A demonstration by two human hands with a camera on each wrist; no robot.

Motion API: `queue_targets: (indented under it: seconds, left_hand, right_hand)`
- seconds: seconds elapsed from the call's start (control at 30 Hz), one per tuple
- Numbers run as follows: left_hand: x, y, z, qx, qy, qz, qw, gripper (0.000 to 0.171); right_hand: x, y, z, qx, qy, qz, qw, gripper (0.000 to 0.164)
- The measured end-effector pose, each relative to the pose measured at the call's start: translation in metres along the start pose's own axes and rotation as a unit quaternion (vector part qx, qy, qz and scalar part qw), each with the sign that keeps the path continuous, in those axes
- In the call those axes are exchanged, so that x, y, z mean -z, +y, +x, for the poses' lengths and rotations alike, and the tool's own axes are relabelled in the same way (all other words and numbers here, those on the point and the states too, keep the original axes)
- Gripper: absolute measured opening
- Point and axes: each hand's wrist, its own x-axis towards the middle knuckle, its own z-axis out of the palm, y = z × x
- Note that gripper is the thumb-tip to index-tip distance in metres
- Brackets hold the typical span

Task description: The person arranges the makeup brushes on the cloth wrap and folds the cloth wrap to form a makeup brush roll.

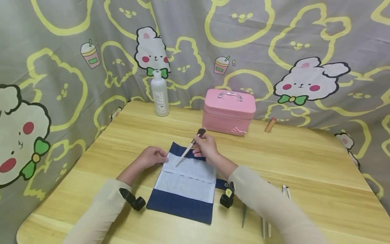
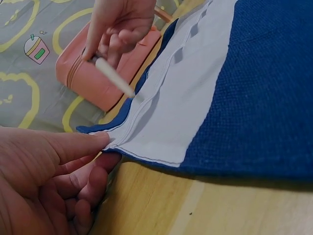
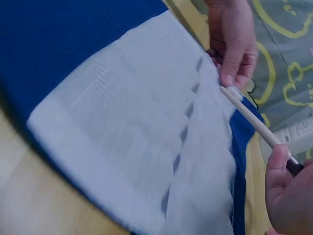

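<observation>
A navy and white cloth brush roll point(image 1: 186, 183) lies unfolded on the wooden table, with a row of slot openings across its white part. My left hand point(image 1: 151, 157) pinches the roll's left edge between thumb and fingers; in the left wrist view the thumb point(image 2: 93, 141) presses on the white cloth. My right hand point(image 1: 207, 147) grips a makeup brush point(image 1: 189, 149) near its dark ferrule, bristles up. The brush's pale handle point(image 3: 252, 119) slants down, its tip over the white cloth near the left hand.
Behind the roll stand a pink case point(image 1: 229, 112) with a metal handle and a white bottle point(image 1: 159, 95). An orange-brown tube point(image 1: 270, 125) is right of the case. Several brushes point(image 1: 263, 227) lie by the right forearm. A patterned curtain point(image 1: 189, 20) hangs behind the table.
</observation>
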Motion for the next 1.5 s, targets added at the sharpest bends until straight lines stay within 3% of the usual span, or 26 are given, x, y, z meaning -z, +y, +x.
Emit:
queue_targets:
  seconds: [0.23, 0.53, 0.77, 0.97, 1.33, 1.5]
  left_hand:
    - [0.000, -0.001, 0.002, 0.005, 0.003, 0.003, 1.0000, 0.018]
    - [-0.001, -0.002, 0.003, 0.009, 0.007, 0.007, 0.9999, 0.019]
    - [-0.001, -0.002, 0.002, 0.010, 0.005, 0.008, 0.9999, 0.020]
    - [0.000, -0.001, 0.002, 0.013, 0.006, 0.009, 0.9999, 0.019]
    - [-0.001, -0.002, 0.004, 0.010, 0.008, 0.010, 0.9999, 0.016]
    - [-0.002, -0.003, 0.004, 0.012, 0.011, 0.012, 0.9998, 0.017]
  right_hand:
    - [-0.024, 0.009, 0.001, 0.010, -0.017, -0.042, 0.999, 0.027]
    - [-0.035, 0.018, -0.002, -0.005, -0.035, -0.091, 0.995, 0.026]
    - [-0.042, 0.020, -0.010, 0.006, -0.057, -0.213, 0.975, 0.040]
    - [-0.050, 0.021, -0.015, 0.012, -0.069, -0.281, 0.957, 0.049]
    - [-0.055, 0.024, -0.022, -0.006, -0.081, -0.350, 0.933, 0.054]
    - [-0.055, 0.026, -0.023, 0.005, -0.096, -0.358, 0.929, 0.054]
